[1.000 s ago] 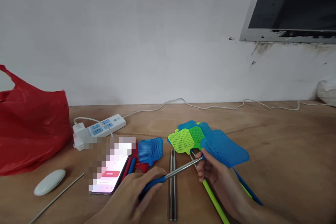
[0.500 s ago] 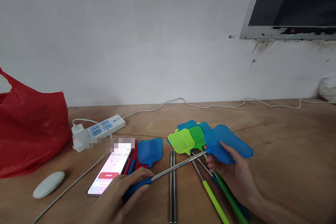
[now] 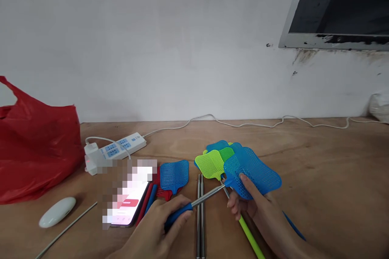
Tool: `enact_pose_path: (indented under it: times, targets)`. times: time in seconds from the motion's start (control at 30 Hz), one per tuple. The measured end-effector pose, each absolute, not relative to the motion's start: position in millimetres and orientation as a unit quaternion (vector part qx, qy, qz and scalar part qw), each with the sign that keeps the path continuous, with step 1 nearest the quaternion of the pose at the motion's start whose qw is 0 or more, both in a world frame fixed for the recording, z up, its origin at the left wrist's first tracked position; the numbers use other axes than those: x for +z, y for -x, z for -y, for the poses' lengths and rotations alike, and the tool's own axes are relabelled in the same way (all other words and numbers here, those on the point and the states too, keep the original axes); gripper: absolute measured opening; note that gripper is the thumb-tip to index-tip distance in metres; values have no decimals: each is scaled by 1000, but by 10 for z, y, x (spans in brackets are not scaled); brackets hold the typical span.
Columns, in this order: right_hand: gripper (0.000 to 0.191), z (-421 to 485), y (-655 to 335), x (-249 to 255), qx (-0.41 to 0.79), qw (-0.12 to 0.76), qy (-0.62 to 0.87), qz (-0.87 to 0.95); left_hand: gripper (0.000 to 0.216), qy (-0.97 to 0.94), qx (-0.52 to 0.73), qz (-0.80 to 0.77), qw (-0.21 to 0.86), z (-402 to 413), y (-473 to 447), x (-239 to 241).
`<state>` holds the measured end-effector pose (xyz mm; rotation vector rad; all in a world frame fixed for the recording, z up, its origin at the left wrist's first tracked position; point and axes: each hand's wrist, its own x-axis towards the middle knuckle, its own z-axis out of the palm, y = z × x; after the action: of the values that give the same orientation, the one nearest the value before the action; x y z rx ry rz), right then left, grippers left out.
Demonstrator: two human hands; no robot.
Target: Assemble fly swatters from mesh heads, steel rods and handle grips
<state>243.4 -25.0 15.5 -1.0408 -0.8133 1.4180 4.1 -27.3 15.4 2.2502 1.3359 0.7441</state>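
Observation:
Both my hands hold a blue fly swatter (image 3: 257,170) over the table. My left hand (image 3: 159,222) is wrapped round its blue grip. My right hand (image 3: 261,206) pinches the mesh head, thumb on top, with some fingers hidden behind it. A short length of metal rod shows between grip and head. Below and behind the right hand lies a pile of swatters, with a yellow-green swatter (image 3: 209,164) on top and blue and green heads under it. Two bare metal rods (image 3: 200,218) lie side by side between my hands. Another blue swatter head (image 3: 174,175) rests on red ones.
A lit phone (image 3: 129,204) lies left of my left hand. Further left are a white power strip (image 3: 121,147), a white oval object (image 3: 57,212) and a red plastic bag (image 3: 39,149). A white cable (image 3: 243,123) runs along the wall.
The swatter's rod has become shorter as my hands came closer together. My left hand moved right, and my right hand moved left and slightly down with the head.

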Motion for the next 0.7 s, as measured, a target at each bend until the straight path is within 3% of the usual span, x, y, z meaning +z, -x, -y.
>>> enact_pose_path:
  times: [0.33, 0.47, 0.57, 0.7]
  targets:
    - [37, 202, -2467, 250, 585, 524, 438, 436, 32, -798, 263, -466, 276, 347, -89, 118]
    - [36, 0, -2713, 354, 521, 545, 458, 471, 32, -809, 255, -477, 231, 306, -4, 179]
    - [41, -140, -2857, 324, 484, 494, 497, 523, 27, -837, 191, -471, 202, 281, 68, 195]
    - [41, -193, -2840, 206, 376, 431, 525, 630, 38, -860, 106, -485, 117, 281, 155, 177]
